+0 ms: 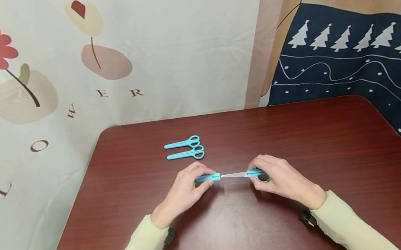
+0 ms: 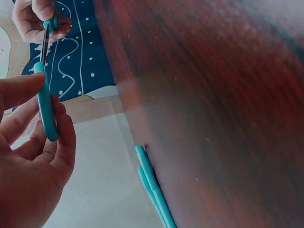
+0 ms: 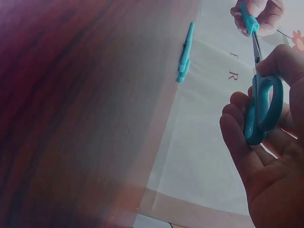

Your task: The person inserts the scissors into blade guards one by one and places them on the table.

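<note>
Over the middle of the dark red table (image 1: 305, 139) my two hands hold one pair of small teal scissors between them. My left hand (image 1: 188, 188) pinches the teal blade cover (image 1: 209, 178) (image 2: 45, 107) (image 3: 248, 18). My right hand (image 1: 277, 176) grips the teal handle loops (image 1: 256, 173) (image 3: 261, 107) (image 2: 50, 23). The silver blades (image 1: 234, 175) (image 3: 256, 47) show bare between cover and handles, their tips still at the cover's mouth.
Two more capped teal scissors (image 1: 185, 148) (image 2: 154, 190) (image 3: 184, 52) lie side by side on the table behind my left hand. A flower-print cloth (image 1: 40, 80) hangs at the back and left, a dark blue tree-print cloth (image 1: 364, 64) at the right.
</note>
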Demonstrator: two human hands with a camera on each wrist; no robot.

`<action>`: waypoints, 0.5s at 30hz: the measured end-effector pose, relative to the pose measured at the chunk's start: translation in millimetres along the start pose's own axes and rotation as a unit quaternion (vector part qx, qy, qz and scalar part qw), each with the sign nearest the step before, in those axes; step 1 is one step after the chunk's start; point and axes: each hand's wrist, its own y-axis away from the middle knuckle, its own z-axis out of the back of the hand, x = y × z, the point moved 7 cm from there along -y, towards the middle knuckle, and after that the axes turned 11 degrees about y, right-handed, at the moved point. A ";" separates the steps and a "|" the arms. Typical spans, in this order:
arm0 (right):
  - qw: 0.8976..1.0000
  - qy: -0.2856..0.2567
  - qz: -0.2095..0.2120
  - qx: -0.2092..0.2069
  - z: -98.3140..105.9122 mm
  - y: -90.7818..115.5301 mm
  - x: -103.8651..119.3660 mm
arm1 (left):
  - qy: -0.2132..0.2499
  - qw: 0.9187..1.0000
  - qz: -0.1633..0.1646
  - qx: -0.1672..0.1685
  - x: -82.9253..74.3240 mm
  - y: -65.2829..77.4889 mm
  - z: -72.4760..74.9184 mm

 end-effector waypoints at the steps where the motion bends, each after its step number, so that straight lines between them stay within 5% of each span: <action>1: 1.000 0.000 0.001 -0.001 0.0 0.0 0.2 | 0.002 1.000 -0.002 -0.001 -0.5 0.1 -0.3; 15: 1.000 0.001 0.006 -0.002 -0.2 -1.7 6.7 | 0.011 1.000 0.001 -0.006 -3.2 2.1 -6.8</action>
